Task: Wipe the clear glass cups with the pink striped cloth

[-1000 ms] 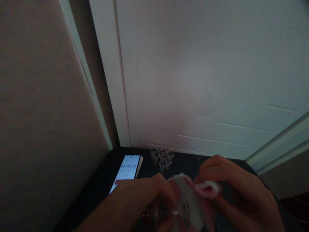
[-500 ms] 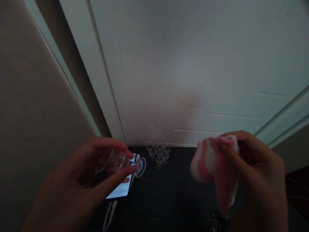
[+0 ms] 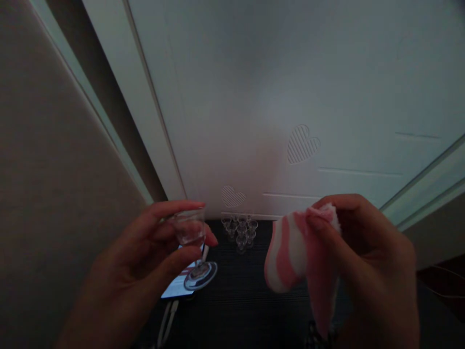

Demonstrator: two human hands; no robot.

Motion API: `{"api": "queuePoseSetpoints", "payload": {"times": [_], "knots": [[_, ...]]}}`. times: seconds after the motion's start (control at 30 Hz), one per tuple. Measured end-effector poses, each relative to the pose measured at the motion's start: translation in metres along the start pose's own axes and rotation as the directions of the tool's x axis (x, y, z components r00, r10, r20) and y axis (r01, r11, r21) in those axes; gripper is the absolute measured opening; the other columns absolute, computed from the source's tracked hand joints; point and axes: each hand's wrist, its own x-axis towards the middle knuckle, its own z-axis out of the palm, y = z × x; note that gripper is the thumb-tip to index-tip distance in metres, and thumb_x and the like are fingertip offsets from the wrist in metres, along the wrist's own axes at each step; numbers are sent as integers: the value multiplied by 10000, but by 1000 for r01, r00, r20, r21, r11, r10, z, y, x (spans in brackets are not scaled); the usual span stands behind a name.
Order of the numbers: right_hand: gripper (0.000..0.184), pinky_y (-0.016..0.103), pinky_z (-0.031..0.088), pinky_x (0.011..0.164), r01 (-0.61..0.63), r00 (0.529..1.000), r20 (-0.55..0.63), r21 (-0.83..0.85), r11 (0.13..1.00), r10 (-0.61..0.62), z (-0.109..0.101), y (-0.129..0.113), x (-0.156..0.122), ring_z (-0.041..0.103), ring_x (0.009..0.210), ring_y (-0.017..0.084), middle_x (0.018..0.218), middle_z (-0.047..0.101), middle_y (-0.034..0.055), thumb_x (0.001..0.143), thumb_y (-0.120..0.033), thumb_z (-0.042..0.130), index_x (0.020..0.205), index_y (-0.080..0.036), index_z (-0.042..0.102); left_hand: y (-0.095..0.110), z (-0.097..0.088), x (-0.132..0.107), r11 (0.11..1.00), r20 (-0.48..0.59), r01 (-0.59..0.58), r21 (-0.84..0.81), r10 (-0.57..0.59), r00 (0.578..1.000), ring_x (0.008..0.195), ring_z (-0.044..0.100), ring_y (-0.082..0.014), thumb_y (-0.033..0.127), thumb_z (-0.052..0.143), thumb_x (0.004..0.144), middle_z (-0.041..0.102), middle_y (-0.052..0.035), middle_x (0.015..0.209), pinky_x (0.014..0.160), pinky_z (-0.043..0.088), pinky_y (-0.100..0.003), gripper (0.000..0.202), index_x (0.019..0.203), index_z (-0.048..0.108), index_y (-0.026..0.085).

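Between the thumb and fingers of my left hand [image 3: 145, 261] is a small clear stemmed glass [image 3: 191, 228], nearly upright, its round foot below my thumb. My right hand [image 3: 366, 257] pinches a pink and white striped cloth [image 3: 290, 252], which looks soft and fuzzy and hangs down from my fingers. The cloth and the glass are apart. Several more small stemmed glasses [image 3: 241, 230] stand in a cluster on the dark tabletop [image 3: 240, 300], beyond and between my hands.
A lit phone [image 3: 176, 288] lies behind my left hand, with a white cable [image 3: 167, 320] running from it. A white panel with embossed hearts [image 3: 303, 144] rises behind the table. A dark patterned object [image 3: 316, 334] sits below the cloth, partly hidden.
My left hand has turned the glass from lying sideways to nearly upright, with its foot downward. My right hand has brought the cloth a little to the left.
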Motion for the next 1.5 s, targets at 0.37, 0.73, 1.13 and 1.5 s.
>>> {"api": "queuePoseSetpoints", "payload": {"times": [0.37, 0.73, 1.13, 1.5], "knots": [[197, 227, 472, 618, 150, 967, 197, 73, 986, -162, 21, -18, -1, 636, 762, 121, 868, 652, -39, 866, -169, 609, 877, -315, 740, 9, 9, -6, 998, 258, -10, -69, 27, 966, 665, 641, -99, 362, 580, 911, 694, 68, 766, 601, 500, -147, 391, 1291, 548, 447], [260, 184, 518, 602, 34, 972, 227, 119, 992, -60, 37, -29, -9, 687, 697, 121, 806, 718, -85, 800, -173, 672, 971, -369, 663, 19, 23, -7, 981, 195, 111, -162, -79, 978, 640, 639, -108, 247, 737, 772, 665, 103, 680, 606, 473, -175, 309, 1025, 625, 384], [149, 176, 411, 458, 14, 960, 279, 59, 998, -30, 34, -27, -4, 605, 536, 96, 619, 653, -85, 811, -161, 658, 730, -285, 674, 12, 16, -15, 996, 180, -72, 47, 63, 982, 878, 654, -153, 283, 715, 797, 688, 98, 942, 816, 476, -260, 537, 1239, 526, 522], [203, 229, 381, 455, 1, 985, 173, 107, 994, -19, 28, -29, -5, 569, 544, 118, 607, 611, -41, 867, -213, 583, 681, -248, 654, 19, 19, -16, 999, 171, 4, -40, 3, 985, 753, 649, -148, 239, 765, 735, 708, 62, 797, 682, 477, -215, 193, 888, 672, 311]]}}
